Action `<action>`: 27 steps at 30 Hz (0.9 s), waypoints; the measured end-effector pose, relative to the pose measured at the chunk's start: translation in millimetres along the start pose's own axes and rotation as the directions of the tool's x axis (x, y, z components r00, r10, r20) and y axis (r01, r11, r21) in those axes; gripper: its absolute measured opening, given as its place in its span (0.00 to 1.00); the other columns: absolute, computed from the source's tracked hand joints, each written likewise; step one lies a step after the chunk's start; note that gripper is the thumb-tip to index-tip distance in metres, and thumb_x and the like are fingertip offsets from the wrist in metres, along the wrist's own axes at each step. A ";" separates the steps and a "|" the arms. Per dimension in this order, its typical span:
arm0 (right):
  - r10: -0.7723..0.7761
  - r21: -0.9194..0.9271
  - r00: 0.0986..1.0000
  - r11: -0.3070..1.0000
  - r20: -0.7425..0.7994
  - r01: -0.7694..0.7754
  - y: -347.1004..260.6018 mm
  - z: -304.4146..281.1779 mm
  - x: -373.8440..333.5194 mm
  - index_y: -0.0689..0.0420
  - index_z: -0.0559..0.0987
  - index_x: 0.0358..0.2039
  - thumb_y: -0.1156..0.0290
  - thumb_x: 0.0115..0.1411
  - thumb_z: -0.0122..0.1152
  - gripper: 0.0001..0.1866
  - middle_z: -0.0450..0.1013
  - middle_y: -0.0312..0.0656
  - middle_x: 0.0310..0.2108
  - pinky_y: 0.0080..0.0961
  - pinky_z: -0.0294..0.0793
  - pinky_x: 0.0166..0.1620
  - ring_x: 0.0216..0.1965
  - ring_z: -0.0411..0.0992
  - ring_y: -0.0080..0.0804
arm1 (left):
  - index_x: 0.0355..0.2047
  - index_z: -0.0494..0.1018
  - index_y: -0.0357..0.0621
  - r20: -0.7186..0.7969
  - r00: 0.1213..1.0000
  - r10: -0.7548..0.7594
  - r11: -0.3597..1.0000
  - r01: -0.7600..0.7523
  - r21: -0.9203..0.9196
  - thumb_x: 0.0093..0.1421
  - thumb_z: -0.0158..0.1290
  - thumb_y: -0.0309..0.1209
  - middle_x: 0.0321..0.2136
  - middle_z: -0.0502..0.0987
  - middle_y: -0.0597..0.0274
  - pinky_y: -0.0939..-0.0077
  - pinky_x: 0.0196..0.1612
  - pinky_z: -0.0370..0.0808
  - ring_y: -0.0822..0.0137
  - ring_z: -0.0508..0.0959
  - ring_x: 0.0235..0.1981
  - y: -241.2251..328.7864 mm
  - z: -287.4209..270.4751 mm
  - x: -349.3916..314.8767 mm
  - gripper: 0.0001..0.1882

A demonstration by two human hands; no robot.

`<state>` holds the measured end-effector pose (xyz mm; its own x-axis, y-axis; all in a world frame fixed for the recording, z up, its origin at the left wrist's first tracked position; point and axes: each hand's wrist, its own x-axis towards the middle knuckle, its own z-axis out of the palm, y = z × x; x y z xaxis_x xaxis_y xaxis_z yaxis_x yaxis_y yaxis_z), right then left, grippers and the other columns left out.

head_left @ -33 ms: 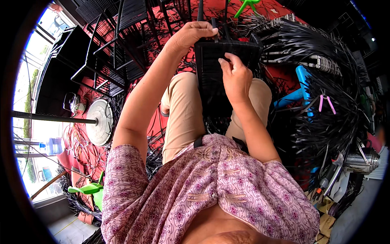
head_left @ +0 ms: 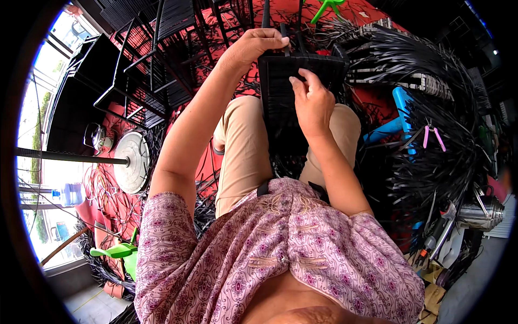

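Between my knees stands a black woven frame (head_left: pixel 280 81), with a dark panel facing me. My left hand (head_left: pixel 253 44) is at its far left top, thumb and fingers pinched together at a short black strip (head_left: pixel 285 33) that rises there. Over the panel's right half is my right hand (head_left: pixel 315 102), its thumb and index finger curled close together. Whatever the right fingers hold is lost against the black panel.
Black chair frames (head_left: pixel 156 70) stand at far left on the red floor. Bundles of black strips (head_left: pixel 415 54) hang at right beside a blue frame (head_left: pixel 402 102) and pink-handled snips (head_left: pixel 433 137). A round grey base (head_left: pixel 131 163) carries a pole at left.
My right hand has shifted very slightly. The left hand and the frame look the same.
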<state>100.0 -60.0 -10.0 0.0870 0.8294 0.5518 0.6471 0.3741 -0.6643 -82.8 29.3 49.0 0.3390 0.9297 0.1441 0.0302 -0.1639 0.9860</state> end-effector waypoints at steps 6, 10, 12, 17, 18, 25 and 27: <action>-0.056 0.007 0.993 0.998 -0.106 0.057 1.4 4.5 10.0 0.57 0.82 0.36 0.63 0.61 0.68 0.11 0.82 0.48 0.30 0.39 0.78 0.33 0.29 0.81 0.48 | 0.31 0.81 0.40 0.050 0.873 0.485 0.759 -0.449 0.472 0.60 0.64 0.32 0.39 0.82 0.61 0.69 0.56 0.71 0.66 0.78 0.49 2.1 0.9 -20.6 0.08; -0.085 0.062 0.987 0.994 -0.137 0.095 6.2 5.4 14.3 0.58 0.80 0.30 0.67 0.59 0.71 0.09 0.81 0.44 0.27 0.36 0.77 0.31 0.27 0.80 0.44 | 0.39 0.83 0.44 0.139 0.855 0.500 0.657 -0.479 0.583 0.56 0.65 0.32 0.43 0.82 0.59 0.61 0.61 0.69 0.57 0.77 0.54 8.3 6.4 -54.4 0.11; -0.090 0.160 0.988 0.981 -0.126 0.109 6.2 5.3 12.9 0.59 0.78 0.28 0.71 0.57 0.72 0.09 0.80 0.44 0.26 0.35 0.76 0.30 0.26 0.79 0.42 | 0.43 0.83 0.45 0.115 0.862 0.493 0.679 -0.464 0.569 0.56 0.65 0.31 0.44 0.82 0.58 0.61 0.62 0.68 0.57 0.77 0.55 9.6 7.3 -68.1 0.13; -0.105 0.379 0.994 0.919 -0.032 0.109 -4.5 -0.6 -2.3 0.62 0.78 0.30 0.74 0.58 0.71 0.09 0.79 0.43 0.27 0.29 0.76 0.31 0.26 0.77 0.33 | 0.44 0.80 0.39 -0.359 0.876 0.321 0.943 -0.260 0.208 0.63 0.61 0.28 0.34 0.81 0.66 0.79 0.43 0.76 0.76 0.79 0.36 3.5 15.6 -85.8 0.10; -0.064 0.435 0.998 0.899 0.013 0.052 -6.3 -2.5 -6.7 0.62 0.78 0.30 0.74 0.59 0.71 0.09 0.79 0.43 0.28 0.27 0.76 0.31 0.26 0.77 0.31 | 0.44 0.80 0.38 -0.354 0.881 0.315 0.946 -0.262 0.193 0.64 0.61 0.30 0.32 0.81 0.66 0.80 0.42 0.76 0.77 0.78 0.34 1.3 19.0 -88.8 0.10; 0.073 0.672 0.978 0.715 0.198 -0.190 -22.4 -13.9 -14.6 0.65 0.83 0.38 0.75 0.62 0.69 0.07 0.81 0.36 0.29 0.18 0.77 0.38 0.32 0.76 0.18 | 0.43 0.81 0.36 -0.198 0.977 0.082 0.995 -0.091 -0.037 0.68 0.59 0.36 0.32 0.80 0.66 0.78 0.38 0.74 0.75 0.77 0.34 -3.8 42.0 -102.4 0.13; 0.085 0.692 0.960 0.676 0.268 -0.253 -36.0 -29.1 -2.4 0.65 0.83 0.38 0.75 0.64 0.68 0.06 0.81 0.33 0.30 0.15 0.75 0.37 0.32 0.74 0.14 | 0.43 0.81 0.39 -0.271 0.911 0.309 0.935 -0.238 0.264 0.67 0.60 0.35 0.32 0.80 0.64 0.77 0.37 0.74 0.73 0.78 0.34 -10.3 36.1 -94.8 0.12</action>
<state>98.5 -87.5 27.2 -0.0641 0.9391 0.3377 -0.1092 0.3298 -0.9377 -81.3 -69.1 22.2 0.0631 0.8863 0.4588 0.1960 -0.4618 0.8651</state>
